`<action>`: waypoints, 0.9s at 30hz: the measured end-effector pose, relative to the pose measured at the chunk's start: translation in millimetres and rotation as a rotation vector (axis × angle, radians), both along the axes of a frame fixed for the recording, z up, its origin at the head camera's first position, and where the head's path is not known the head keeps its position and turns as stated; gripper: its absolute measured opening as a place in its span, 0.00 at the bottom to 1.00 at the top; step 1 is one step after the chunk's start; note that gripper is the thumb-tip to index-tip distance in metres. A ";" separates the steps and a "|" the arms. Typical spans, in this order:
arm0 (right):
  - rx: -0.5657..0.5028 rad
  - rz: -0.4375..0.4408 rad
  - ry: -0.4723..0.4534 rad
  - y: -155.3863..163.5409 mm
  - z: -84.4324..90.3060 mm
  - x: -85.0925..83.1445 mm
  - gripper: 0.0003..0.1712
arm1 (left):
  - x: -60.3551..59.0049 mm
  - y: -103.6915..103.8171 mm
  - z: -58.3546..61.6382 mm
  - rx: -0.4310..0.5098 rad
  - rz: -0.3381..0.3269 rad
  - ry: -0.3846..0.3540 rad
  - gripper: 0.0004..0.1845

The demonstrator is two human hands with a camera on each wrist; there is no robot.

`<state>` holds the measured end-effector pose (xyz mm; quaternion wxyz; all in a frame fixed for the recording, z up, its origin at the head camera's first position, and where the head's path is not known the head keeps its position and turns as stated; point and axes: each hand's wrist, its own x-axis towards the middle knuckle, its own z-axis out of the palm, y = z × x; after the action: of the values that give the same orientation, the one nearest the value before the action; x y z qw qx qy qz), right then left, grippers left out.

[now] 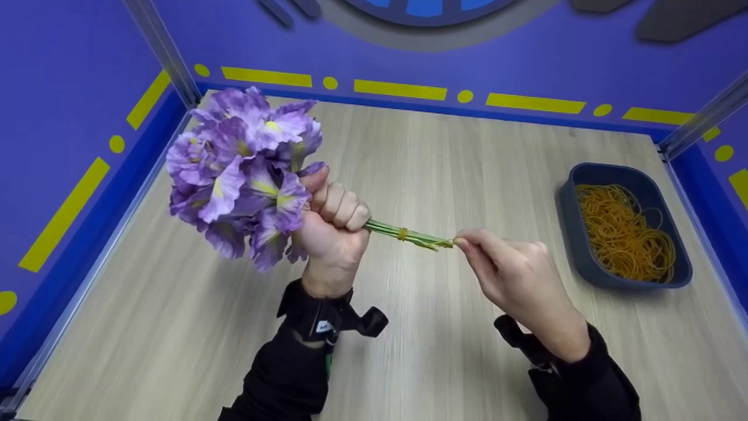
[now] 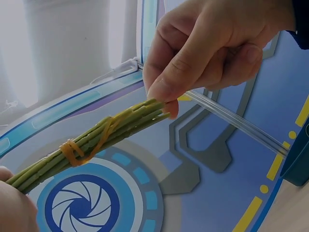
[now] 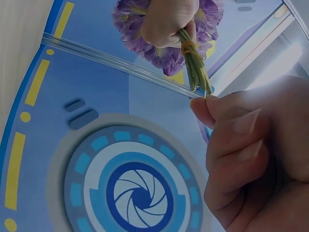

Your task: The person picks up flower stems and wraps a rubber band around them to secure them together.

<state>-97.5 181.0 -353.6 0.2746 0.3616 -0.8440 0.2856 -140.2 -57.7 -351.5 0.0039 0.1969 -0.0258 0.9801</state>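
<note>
A bunch of purple artificial flowers point(image 1: 239, 172) is held above the wooden table. My left hand point(image 1: 333, 225) grips the green stems point(image 1: 409, 235) just below the blooms. An orange rubber band point(image 1: 402, 234) is wound round the stems; in the left wrist view the rubber band point(image 2: 77, 151) crosses them loosely. My right hand point(image 1: 467, 242) pinches the stem tips point(image 2: 157, 107) between thumb and forefinger. From the right wrist view the flowers point(image 3: 166, 29) and stems point(image 3: 197, 70) hang overhead beyond my right hand's fingertips point(image 3: 203, 108).
A dark blue tray point(image 1: 575, 225) full of orange rubber bands point(image 1: 625, 231) sits at the table's right side. Blue walls with yellow markings enclose the wooden table point(image 1: 432, 169) on three sides.
</note>
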 end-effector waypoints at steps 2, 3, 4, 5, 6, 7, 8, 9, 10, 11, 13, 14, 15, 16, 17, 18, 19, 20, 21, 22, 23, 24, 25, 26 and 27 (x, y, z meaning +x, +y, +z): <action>0.014 0.023 -0.008 1.7 -0.5 -1.6 0.16 | 0.0 0.4 -0.9 0.012 -0.021 -0.008 0.29; 0.023 0.043 -0.010 2.7 -0.8 -2.4 0.16 | 0.2 0.5 -1.2 0.019 -0.034 -0.011 0.28; 0.029 0.065 -0.019 3.7 -0.8 -3.3 0.16 | 0.4 0.6 -1.4 0.029 -0.049 -0.011 0.28; 0.038 0.088 -0.025 4.8 -0.7 -4.3 0.16 | 0.7 0.8 -1.5 0.042 -0.065 -0.011 0.28; 0.046 0.117 -0.029 5.9 -0.5 -5.5 0.15 | 1.1 0.9 -1.7 0.058 -0.085 -0.010 0.28; 0.055 0.144 -0.034 6.9 -0.4 -6.7 0.15 | 1.5 1.0 -1.5 0.073 -0.106 -0.006 0.28; 0.064 0.170 -0.038 7.8 -0.3 -8.1 0.15 | 2.0 1.0 -1.2 0.082 -0.122 -0.002 0.28; 0.068 0.195 -0.044 8.7 -0.3 -9.5 0.15 | 2.5 1.1 -0.6 0.088 -0.132 -0.001 0.27; 0.074 0.215 -0.049 9.4 -0.1 -10.8 0.14 | 3.2 1.2 0.1 0.090 -0.140 -0.002 0.27; 0.080 0.234 -0.040 10.1 -0.1 -12.0 0.14 | 3.7 1.3 0.6 0.087 -0.146 -0.006 0.27; 0.093 0.262 -0.034 11.4 -0.4 -13.9 0.14 | 4.5 1.7 1.5 0.056 -0.145 -0.022 0.28; 0.099 0.272 -0.031 11.9 -0.6 -14.5 0.13 | 4.8 2.0 1.7 0.025 -0.137 -0.032 0.28; 0.103 0.282 -0.031 12.4 -1.0 -15.0 0.13 | 5.0 2.3 1.7 -0.009 -0.132 -0.040 0.29; 0.107 0.291 -0.025 12.7 -1.4 -15.5 0.13 | 5.0 2.5 1.4 -0.042 -0.133 -0.047 0.29; 0.111 0.298 -0.021 12.8 -1.9 -15.8 0.13 | 4.8 2.7 1.3 -0.071 -0.138 -0.051 0.30; 0.113 0.305 -0.020 12.6 -2.4 -15.9 0.13 | 4.5 2.7 1.2 -0.098 -0.145 -0.055 0.30; 0.116 0.313 -0.017 12.1 -3.0 -16.1 0.13 | 4.0 2.7 0.9 -0.121 -0.155 -0.060 0.30; 0.116 0.319 -0.009 11.1 -3.5 -16.1 0.12 | 3.5 2.6 0.9 -0.135 -0.165 -0.066 0.30; 0.115 0.330 0.006 9.8 -4.3 -16.4 0.12 | 2.9 2.4 1.2 -0.142 -0.178 -0.075 0.30; 0.113 0.338 0.019 8.3 -5.0 -16.6 0.12 | 2.6 2.4 1.9 -0.145 -0.187 -0.084 0.30; 0.112 0.344 0.030 6.6 -5.6 -16.7 0.12 | 2.3 2.7 2.2 -0.151 -0.192 -0.094 0.29; 0.109 0.350 0.043 4.7 -6.4 -16.9 0.11 | 2.5 3.3 2.6 -0.164 -0.191 -0.107 0.30; 0.108 0.354 0.053 2.9 -7.3 -17.2 0.11 | 2.8 4.3 2.9 -0.181 -0.188 -0.118 0.30; 0.106 0.357 0.062 1.2 -8.1 -17.4 0.10 | 3.3 5.8 3.3 -0.206 -0.180 -0.128 0.31; 0.103 0.359 0.068 -0.3 -9.1 -17.5 0.10 | 4.0 7.6 3.6 -0.234 -0.173 -0.134 0.31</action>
<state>-115.0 180.7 -362.7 0.2287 0.5293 -0.7696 0.2743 -136.3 -50.1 -348.0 0.1092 0.1261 0.0716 0.9834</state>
